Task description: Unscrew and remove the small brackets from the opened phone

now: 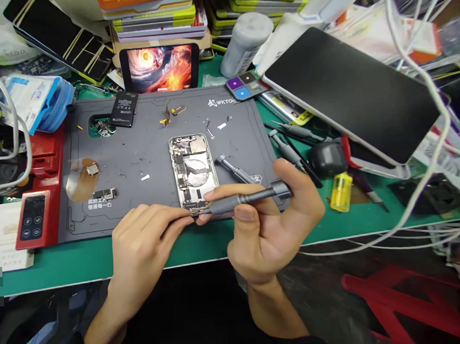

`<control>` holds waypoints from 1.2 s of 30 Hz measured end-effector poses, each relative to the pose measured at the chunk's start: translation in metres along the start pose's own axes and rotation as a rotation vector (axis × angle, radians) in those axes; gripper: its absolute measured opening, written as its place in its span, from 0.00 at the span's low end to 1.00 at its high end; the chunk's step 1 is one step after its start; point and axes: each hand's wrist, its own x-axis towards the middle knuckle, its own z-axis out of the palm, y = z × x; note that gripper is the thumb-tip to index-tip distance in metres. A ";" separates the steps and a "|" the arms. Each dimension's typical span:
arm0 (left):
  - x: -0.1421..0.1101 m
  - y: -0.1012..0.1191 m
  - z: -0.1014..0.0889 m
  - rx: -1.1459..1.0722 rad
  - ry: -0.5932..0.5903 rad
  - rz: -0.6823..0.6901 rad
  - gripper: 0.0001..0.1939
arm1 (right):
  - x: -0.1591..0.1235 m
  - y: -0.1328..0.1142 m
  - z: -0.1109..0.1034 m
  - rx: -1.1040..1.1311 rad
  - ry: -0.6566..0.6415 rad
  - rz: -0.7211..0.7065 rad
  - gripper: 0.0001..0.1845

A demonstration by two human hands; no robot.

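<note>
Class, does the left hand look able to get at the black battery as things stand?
Probably yes: only small loose parts on the grey mat lie between the left hand and battery, though it seems occupied at the opened phone.

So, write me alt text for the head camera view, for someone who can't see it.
A person's right hand holds a gray screwdriver at the near end of an opened phone, with the left hand at that same end. The phone lies on a dark gray mat among small loose parts, with a lit screen behind.
</note>
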 end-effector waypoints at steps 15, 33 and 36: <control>0.000 0.001 0.000 0.003 -0.007 -0.002 0.01 | 0.001 0.001 0.000 -0.020 -0.030 -0.018 0.30; -0.006 0.005 0.000 -0.083 0.096 -0.199 0.08 | 0.001 0.007 -0.001 -0.163 0.000 -0.185 0.35; -0.007 0.006 0.000 -0.081 0.146 -0.243 0.08 | 0.003 0.011 0.000 -0.285 0.041 -0.329 0.37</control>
